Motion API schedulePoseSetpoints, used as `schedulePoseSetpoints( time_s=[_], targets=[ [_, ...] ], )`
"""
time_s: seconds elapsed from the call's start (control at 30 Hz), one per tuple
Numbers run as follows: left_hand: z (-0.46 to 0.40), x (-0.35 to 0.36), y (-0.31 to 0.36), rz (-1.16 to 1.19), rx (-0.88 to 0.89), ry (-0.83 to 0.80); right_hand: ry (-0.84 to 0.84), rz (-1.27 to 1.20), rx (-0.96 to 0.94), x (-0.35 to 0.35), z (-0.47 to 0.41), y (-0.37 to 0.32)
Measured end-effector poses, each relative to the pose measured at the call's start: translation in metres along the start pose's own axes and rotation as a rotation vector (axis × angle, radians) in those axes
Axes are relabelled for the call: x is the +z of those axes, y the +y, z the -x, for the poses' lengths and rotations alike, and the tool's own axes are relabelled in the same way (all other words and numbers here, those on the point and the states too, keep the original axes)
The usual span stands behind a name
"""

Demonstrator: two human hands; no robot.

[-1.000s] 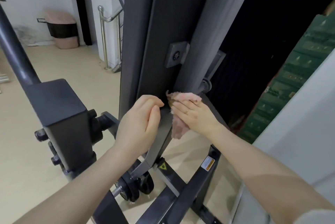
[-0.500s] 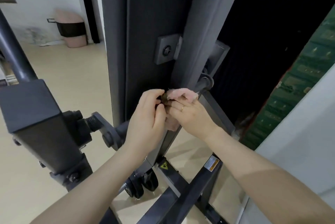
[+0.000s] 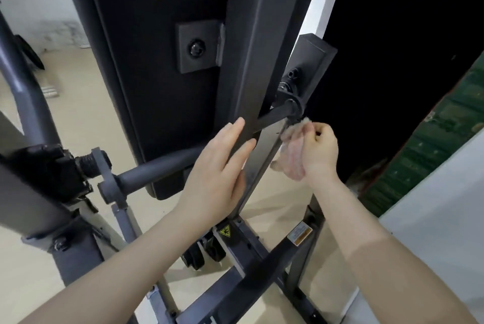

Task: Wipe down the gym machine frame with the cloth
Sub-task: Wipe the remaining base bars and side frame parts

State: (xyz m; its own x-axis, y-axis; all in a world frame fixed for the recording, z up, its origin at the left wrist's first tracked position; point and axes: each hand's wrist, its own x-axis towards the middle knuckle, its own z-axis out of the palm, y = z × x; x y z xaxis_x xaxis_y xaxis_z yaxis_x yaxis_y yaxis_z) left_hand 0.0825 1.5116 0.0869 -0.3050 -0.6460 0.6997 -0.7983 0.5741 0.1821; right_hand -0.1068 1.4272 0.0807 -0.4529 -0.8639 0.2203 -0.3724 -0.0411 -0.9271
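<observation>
A dark grey gym machine frame (image 3: 251, 43) rises through the middle of the head view, with a slanted flat bar (image 3: 264, 150) running down from a pivot joint (image 3: 292, 108). My right hand (image 3: 318, 150) grips a pink cloth (image 3: 292, 156) and holds it against the right edge of that bar, just under the pivot. My left hand (image 3: 220, 166) lies with straight fingers flat on the left face of the same bar. Part of the cloth is hidden behind my right hand.
A black back pad (image 3: 157, 61) with a bolted bracket (image 3: 197, 47) stands left of the frame. A round grey bar (image 3: 157, 169) and a weight arm (image 3: 39, 166) lie at left. Base rails with warning labels (image 3: 300, 236) cross the beige floor. A green crate (image 3: 432, 153) and a white surface (image 3: 445, 219) stand at right.
My right hand has carried the cloth from the front of the bar round to its right edge under the pivot. My left hand has uncurled and now lies flat on the bar. The camera came closer.
</observation>
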Motion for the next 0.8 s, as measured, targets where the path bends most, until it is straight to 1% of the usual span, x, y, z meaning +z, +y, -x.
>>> schedulePoseSetpoints(
  time_s=[0.07,0.1,0.17,0.2,0.23,0.27,0.3,0.33,0.4,0.43,0.47,0.5,0.53,0.57,0.6,0.63,0.67,0.7,0.73,0.77,0.8],
  targets=[
    [-0.003,0.011,0.0,-0.153,0.028,0.0,0.052,-0.223,-0.118,0.011,-0.003,-0.026],
    [-0.004,0.015,-0.001,-0.229,0.034,0.012,0.063,-0.278,-0.183,0.018,-0.003,-0.035],
    [-0.006,0.02,-0.005,-0.352,0.02,0.036,0.042,-0.285,-0.255,0.036,0.0,-0.04],
    [-0.006,0.022,-0.007,-0.388,0.008,0.046,-0.035,-0.272,-0.286,0.045,0.005,-0.039],
    [-0.007,0.023,-0.01,-0.412,0.002,0.057,-0.132,-0.227,-0.346,0.054,0.009,-0.035],
    [-0.008,0.023,-0.013,-0.428,0.003,0.064,-0.185,-0.16,-0.421,0.062,0.013,-0.029],
    [-0.01,0.023,-0.016,-0.443,0.009,0.066,-0.186,-0.107,-0.496,0.068,0.014,-0.019],
    [-0.012,0.023,-0.019,-0.462,0.019,0.068,-0.156,-0.016,-0.648,0.068,0.013,-0.009],
    [-0.015,0.023,-0.023,-0.491,0.037,0.078,-0.281,0.16,-0.976,0.063,0.007,0.01],
    [-0.017,0.024,-0.025,-0.491,0.049,0.084,-0.251,0.274,-1.109,0.057,-0.001,0.013],
    [-0.018,0.025,-0.026,-0.482,0.062,0.091,-0.178,0.374,-1.186,0.054,-0.014,0.017],
    [-0.018,0.025,-0.027,-0.468,0.072,0.098,-0.116,0.412,-1.18,0.053,-0.024,0.021],
    [-0.018,0.025,-0.028,-0.452,0.079,0.102,-0.081,0.388,-1.078,0.051,-0.031,0.02],
    [-0.018,0.025,-0.028,-0.44,0.081,0.104,-0.106,0.209,-0.852,0.051,-0.038,0.017],
    [-0.018,0.025,-0.028,-0.435,0.078,0.104,-0.122,-0.047,-0.578,0.051,-0.04,0.008],
    [-0.019,0.025,-0.026,-0.431,0.072,0.102,-0.115,-0.22,-0.317,0.052,-0.04,-0.001],
    [-0.019,0.024,-0.025,-0.427,0.066,0.101,-0.147,-0.354,-0.159,0.055,-0.037,-0.006],
    [-0.019,0.024,-0.024,-0.426,0.066,0.106,-0.181,-0.378,-0.154,0.062,-0.031,-0.007],
    [-0.02,0.024,-0.024,-0.424,0.074,0.119,-0.223,-0.329,-0.21,0.068,-0.021,-0.006],
    [-0.02,0.023,-0.025,-0.416,0.086,0.134,-0.238,-0.159,-0.446,0.072,-0.009,-0.001],
    [-0.021,0.023,-0.026,-0.401,0.095,0.143,-0.366,-0.08,-0.655,0.072,0.003,0.004]
  ],
)
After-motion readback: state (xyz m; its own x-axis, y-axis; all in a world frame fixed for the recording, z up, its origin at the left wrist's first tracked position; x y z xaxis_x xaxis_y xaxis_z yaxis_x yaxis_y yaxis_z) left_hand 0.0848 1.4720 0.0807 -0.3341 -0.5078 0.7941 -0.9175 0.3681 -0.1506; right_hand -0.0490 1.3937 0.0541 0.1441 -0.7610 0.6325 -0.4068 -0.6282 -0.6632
